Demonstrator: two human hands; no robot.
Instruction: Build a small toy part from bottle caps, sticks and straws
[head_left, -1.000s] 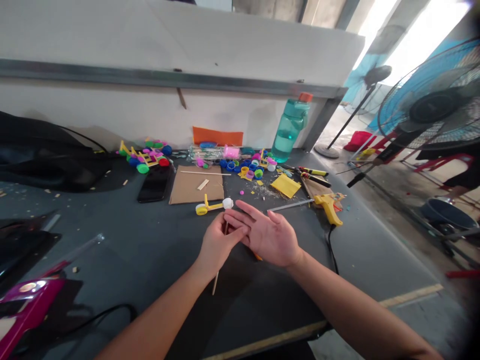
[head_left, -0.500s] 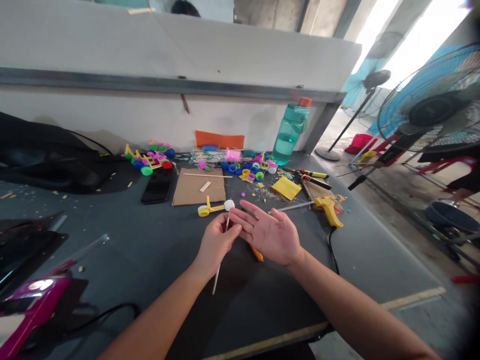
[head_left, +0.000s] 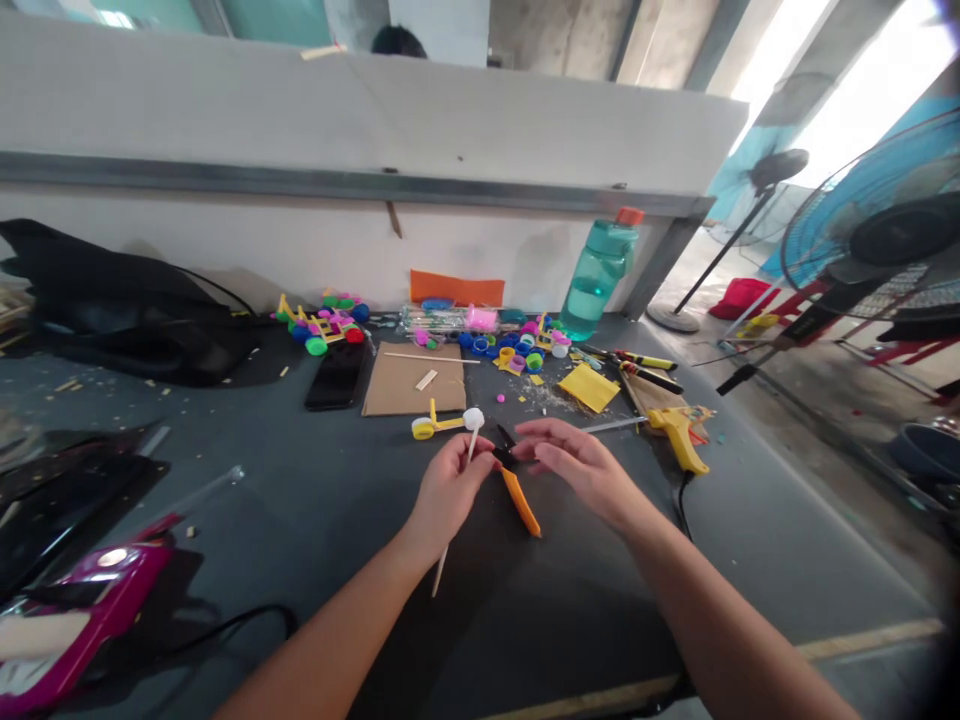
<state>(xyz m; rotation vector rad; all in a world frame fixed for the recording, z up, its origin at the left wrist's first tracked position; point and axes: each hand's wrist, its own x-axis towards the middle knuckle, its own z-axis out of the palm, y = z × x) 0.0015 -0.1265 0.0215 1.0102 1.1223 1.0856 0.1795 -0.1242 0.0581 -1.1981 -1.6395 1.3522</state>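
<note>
Above the table [head_left: 300, 520], a person's bare left hand [head_left: 445, 490] and bare right hand [head_left: 589, 472], with long, slim fingers. The left forearm [head_left: 337, 622] and right forearm [head_left: 716, 600], uncovered too, have narrow wrists and broaden toward the table's near edge; finer skin detail is blurred.

Dark tabletop [head_left: 555, 620] at lower center between the forearms [head_left: 352, 603] is passable, but orange-handled tool [head_left: 520, 503] blocks mid-frame, yellow glue gun [head_left: 684, 440] plus cord [head_left: 683, 508] center right.
</note>
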